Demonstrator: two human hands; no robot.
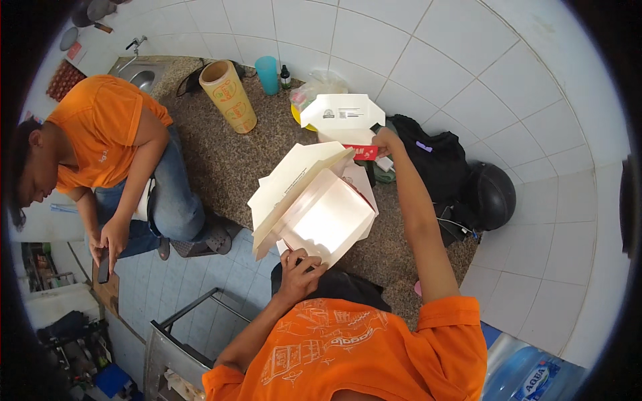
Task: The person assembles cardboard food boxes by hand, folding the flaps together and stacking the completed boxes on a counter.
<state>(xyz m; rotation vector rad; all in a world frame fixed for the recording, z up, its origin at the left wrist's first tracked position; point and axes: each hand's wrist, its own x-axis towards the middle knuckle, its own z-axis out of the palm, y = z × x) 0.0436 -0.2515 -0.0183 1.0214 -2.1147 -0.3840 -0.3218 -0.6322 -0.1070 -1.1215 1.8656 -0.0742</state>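
My left hand (301,275) has its fingers curled over the near edge of an open white cardboard food box (331,217), tilted above the counter's front edge. The box's inside is bare, and its large flaps (294,184) stand out on the left. Farther back, my stretched right hand (386,144) pinches the edge of a second white cardboard box (344,112) with a red printed panel (362,152). That box is partly hidden behind the first one.
The speckled stone counter (200,130) holds a large roll of film (227,97), a blue cup (267,75), a small dark bottle (285,77), a black bag (428,157) and a black helmet (491,195). At left a co-worker (110,134) sits holding a phone (103,264).
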